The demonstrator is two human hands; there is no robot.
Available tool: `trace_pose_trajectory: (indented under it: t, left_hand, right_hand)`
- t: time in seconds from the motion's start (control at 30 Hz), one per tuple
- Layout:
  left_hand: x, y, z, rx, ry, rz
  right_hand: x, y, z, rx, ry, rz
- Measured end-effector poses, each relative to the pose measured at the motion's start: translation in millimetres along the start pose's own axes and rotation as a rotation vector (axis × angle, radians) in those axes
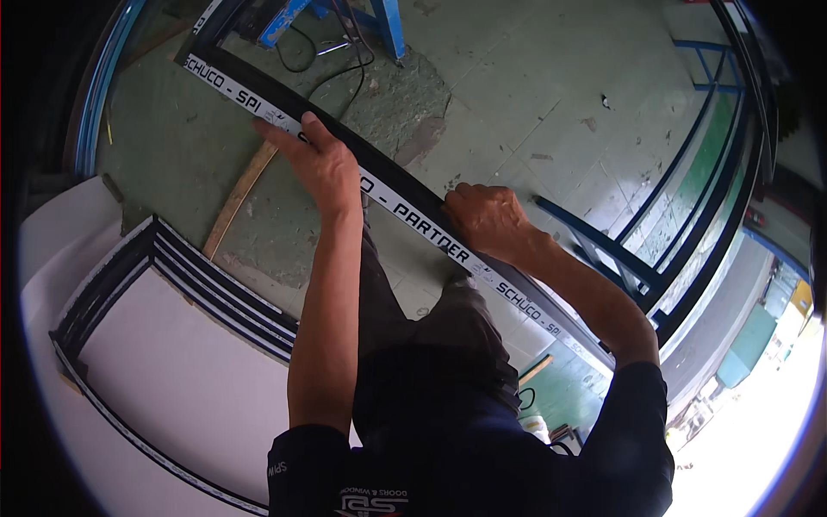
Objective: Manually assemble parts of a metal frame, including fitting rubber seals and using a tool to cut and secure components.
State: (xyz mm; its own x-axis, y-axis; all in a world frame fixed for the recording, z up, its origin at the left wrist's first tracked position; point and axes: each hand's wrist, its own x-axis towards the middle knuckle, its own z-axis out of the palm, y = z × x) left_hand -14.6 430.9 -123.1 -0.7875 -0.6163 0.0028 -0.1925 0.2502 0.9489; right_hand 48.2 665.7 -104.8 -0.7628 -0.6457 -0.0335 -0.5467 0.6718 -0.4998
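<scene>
A long black window or door frame [392, 168] crosses in front of me, slanting from far left to near right. White printed protective tape [409, 217] runs along its near face. My left hand [327, 168] straddles the bar, its thumb on top and its fingers over the taped side; it is closed on the frame, though the fingertips are partly blurred. Further right, my right hand [493, 217] is closed over the bar's far edge, knuckles up, with its fingertips hidden. The frame's upper left corner lies beyond my left hand.
Blue trestle legs [389, 30] and a black cable [357, 73] are at the far side. Another dark frame [155, 246] lies on a pale surface [198, 345] at lower left. A blue metal rack [594, 237] stands right. A wooden strip [241, 194] lies on the green floor [508, 95].
</scene>
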Motion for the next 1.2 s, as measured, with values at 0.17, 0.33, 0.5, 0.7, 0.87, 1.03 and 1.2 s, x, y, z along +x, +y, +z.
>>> trace_pose_trajectory:
  t: [0.17, 0.33, 0.5, 0.7, 0.87, 1.03, 1.2]
  left_hand:
    - [-6, 0, 3, 0.078, 0.161, 0.015]
    - [-14, 15, 8, 0.197, 0.194, -0.113]
    - [-9, 16, 7, 0.269, 0.223, -0.122]
    - [-10, 21, 14, 0.285, 0.222, -0.172]
    - [-8, 14, 10, 0.299, 0.256, -0.125]
    - [-10, 12, 11, 0.258, 0.259, -0.1]
    - [-9, 17, 12, 0.268, 0.249, -0.134]
  right_hand:
    - [23, 4, 11, 0.012, -0.035, -0.076]
    - [64, 8, 25, 0.021, 0.116, -0.155]
    - [77, 17, 21, -0.002, 0.117, -0.266]
    - [71, 25, 19, -0.006, 0.137, -0.328]
    - [73, 18, 18, 0.012, 0.055, -0.286]
    - [102, 4, 27, -0.01, 0.124, -0.163]
    - [111, 16, 31, -0.005, 0.108, -0.235]
